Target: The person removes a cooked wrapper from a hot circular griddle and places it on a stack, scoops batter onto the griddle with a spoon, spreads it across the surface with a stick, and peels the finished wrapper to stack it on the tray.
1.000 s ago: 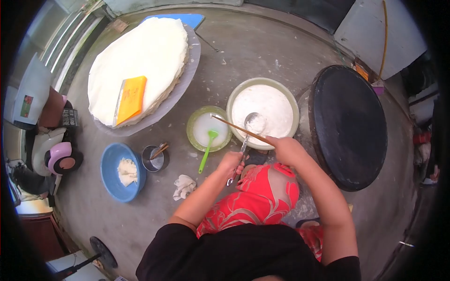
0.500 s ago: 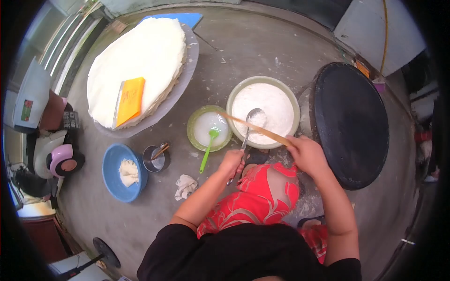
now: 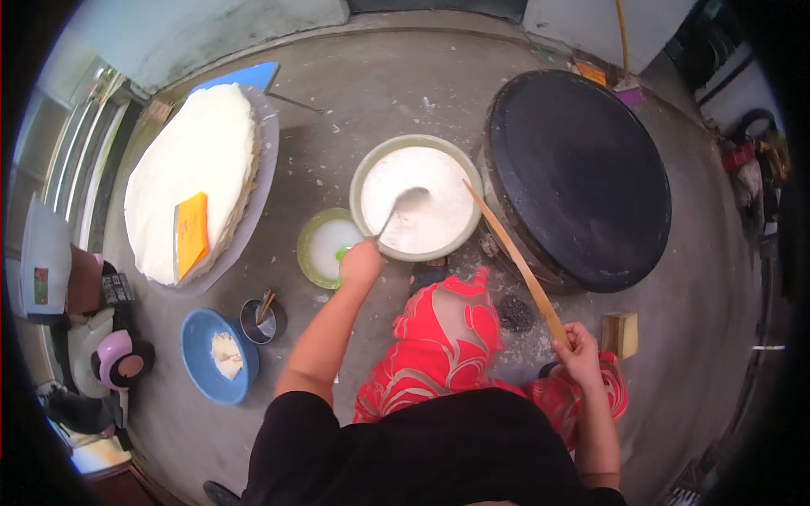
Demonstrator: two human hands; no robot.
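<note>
My left hand [image 3: 361, 263] grips the handle of a metal ladle [image 3: 390, 221]. The ladle's cup rests in white batter [image 3: 430, 177] that fills a large pale bowl [image 3: 358, 199]. In my right hand [image 3: 579, 356] is a long flat wooden spatula [image 3: 521, 268], its thin tip pointing up toward the bowl's right rim. Beside my left hand stands a green bowl [image 3: 305, 255] of whitish liquid; a green utensil [image 3: 342, 252] in it is mostly hidden by that hand. A large round black griddle [image 3: 578, 177] is just right of the batter bowl, with nothing on it.
A tall stack of thin white flatbreads [image 3: 190, 152] stands at left, topped by an orange scraper [image 3: 193, 236]. Nearer are a blue basin [image 3: 192, 354] with dough-like lumps and a metal cup [image 3: 253, 325] with sticks. A yellowish block [image 3: 621, 334] lies right of my right hand.
The wooden spatula, earlier crossing over the ladle above the bowl, has swung away right and nearer my body. The ladle stays in the batter. My view has turned toward the griddle.
</note>
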